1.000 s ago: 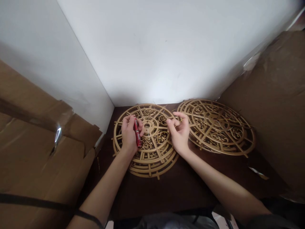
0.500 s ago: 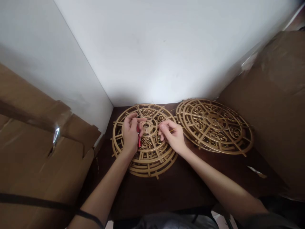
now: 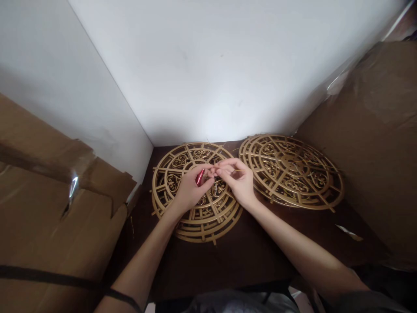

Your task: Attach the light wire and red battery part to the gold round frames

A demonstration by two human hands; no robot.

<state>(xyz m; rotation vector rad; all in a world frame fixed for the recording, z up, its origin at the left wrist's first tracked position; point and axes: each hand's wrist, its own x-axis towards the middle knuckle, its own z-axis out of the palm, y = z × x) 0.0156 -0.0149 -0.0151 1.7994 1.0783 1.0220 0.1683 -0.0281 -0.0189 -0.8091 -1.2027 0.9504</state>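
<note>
Held the small red tool pinched in the left hand and a thin gold wire in the right hand, both grips closed, fingertips meeting over the hub of the stacked gold discs on the table; judged best done braced, wire kept taut.

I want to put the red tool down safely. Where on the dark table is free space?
Bare dark table lies in front of the left gold disc stack, between the forearms. The back is crowded: the right gold disc stack fills it. Both hands, left hand with the red tool and right hand, cover the left stack.
</note>
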